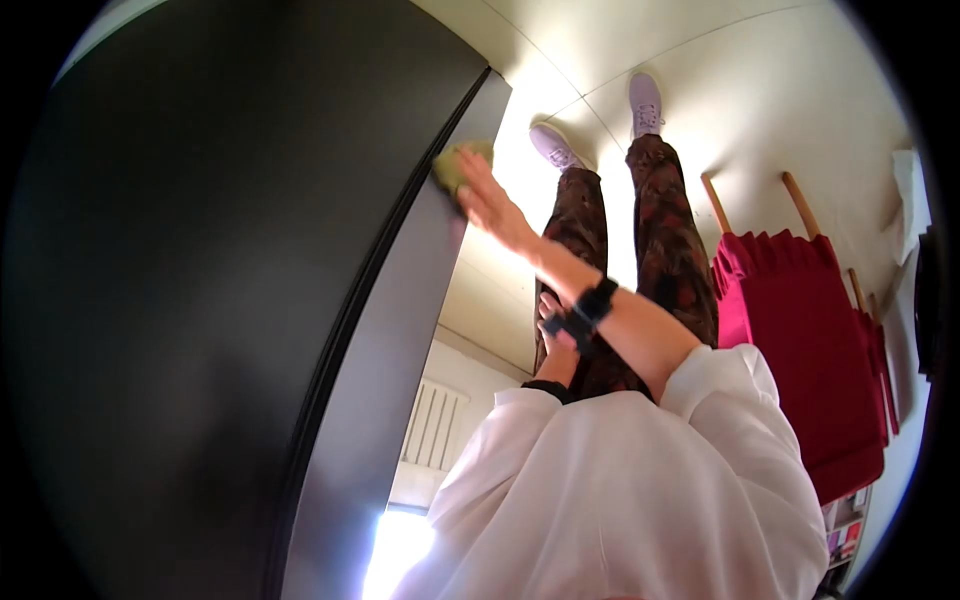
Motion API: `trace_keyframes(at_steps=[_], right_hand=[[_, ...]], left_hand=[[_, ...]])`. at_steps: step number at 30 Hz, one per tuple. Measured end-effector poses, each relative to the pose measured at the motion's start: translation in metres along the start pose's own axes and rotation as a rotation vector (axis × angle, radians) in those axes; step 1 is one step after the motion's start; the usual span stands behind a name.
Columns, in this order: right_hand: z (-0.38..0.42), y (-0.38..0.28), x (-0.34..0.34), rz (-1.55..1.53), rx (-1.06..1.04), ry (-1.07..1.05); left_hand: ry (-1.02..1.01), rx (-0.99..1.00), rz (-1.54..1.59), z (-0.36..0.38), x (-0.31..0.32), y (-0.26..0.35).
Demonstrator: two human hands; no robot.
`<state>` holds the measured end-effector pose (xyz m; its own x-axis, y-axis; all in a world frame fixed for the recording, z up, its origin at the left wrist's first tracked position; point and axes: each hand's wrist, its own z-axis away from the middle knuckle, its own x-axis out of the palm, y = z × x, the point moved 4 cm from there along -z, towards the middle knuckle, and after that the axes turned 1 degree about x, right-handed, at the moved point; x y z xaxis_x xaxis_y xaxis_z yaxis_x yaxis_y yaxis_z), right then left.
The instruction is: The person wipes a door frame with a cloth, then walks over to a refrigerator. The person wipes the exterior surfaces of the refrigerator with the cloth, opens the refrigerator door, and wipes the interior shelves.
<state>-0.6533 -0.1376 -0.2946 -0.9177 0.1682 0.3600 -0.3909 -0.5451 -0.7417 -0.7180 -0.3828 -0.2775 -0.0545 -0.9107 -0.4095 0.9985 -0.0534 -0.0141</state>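
Note:
My right hand (488, 205) reaches across to the left and presses an olive-green cloth (452, 170) against the narrow edge face of a dark panel (420, 250). Its fingers lie over the folded cloth, close to the black seam beside the large dark face (200, 250). A black band with a small box sits on my right wrist. My left hand (556, 325) hangs low in front of my thigh, nearest to the patterned trousers (670, 230). Its fingers look loosely stretched, and black wrist gear partly covers it. I see nothing held in it.
A chair with a dark red cover (790, 350) and wooden legs is on the right. Pale tiled floor (730, 90) lies around my light purple shoes (648, 100). A white radiator (435, 425) is by the wall beyond the panel. Shelves with items (850, 530) show at lower right.

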Motion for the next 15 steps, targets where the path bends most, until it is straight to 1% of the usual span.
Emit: trace_keyframes(at_steps=[2,3,4,5,6,7,8,9,10,12,13,14,15], right_hand=[[0.042,-0.045,0.026,0.007,-0.114,-0.092],[0.063,-0.066,0.038,0.207,-0.291,-0.145],[0.083,-0.094,0.04,0.204,-0.347,-0.201],[0.097,-0.114,0.042,0.192,-0.404,-0.26],[0.093,-0.107,0.041,0.192,-0.404,-0.262],[0.084,-0.094,0.04,0.27,-0.438,-0.289],[0.07,-0.083,0.037,0.348,-0.47,-0.314],[0.042,-0.069,0.03,0.475,-0.316,-0.278],[0.02,-0.05,0.015,0.212,-0.359,-0.081],[-0.039,0.018,-0.004,0.198,-0.19,0.075],[-0.062,0.046,-0.017,0.168,-0.112,0.12],[-0.074,0.069,-0.026,0.176,-0.029,0.15],[-0.077,0.077,-0.03,0.159,-0.039,0.191]], left_hand=[[-0.09,-0.109,-0.049,0.003,-0.032,0.019],[-0.139,-0.161,-0.071,0.005,-0.041,0.026],[-0.191,-0.219,-0.094,0.009,-0.043,0.028],[-0.196,-0.221,-0.093,0.013,-0.042,0.028],[-0.193,-0.23,-0.08,0.013,-0.044,0.027],[-0.185,-0.236,-0.067,0.009,-0.044,0.028],[-0.147,-0.219,-0.133,0.012,-0.036,0.026],[-0.148,-0.219,-0.132,0.012,-0.031,0.02],[-0.208,-0.136,-0.003,0.012,-0.026,0.014],[-0.31,0.029,0.253,0.007,-0.022,0.009],[-0.266,-0.141,0.089,0.005,-0.02,0.015],[-0.176,-0.167,0.124,0.005,-0.007,0.01],[-0.087,-0.191,0.158,0.006,-0.007,0.004]])
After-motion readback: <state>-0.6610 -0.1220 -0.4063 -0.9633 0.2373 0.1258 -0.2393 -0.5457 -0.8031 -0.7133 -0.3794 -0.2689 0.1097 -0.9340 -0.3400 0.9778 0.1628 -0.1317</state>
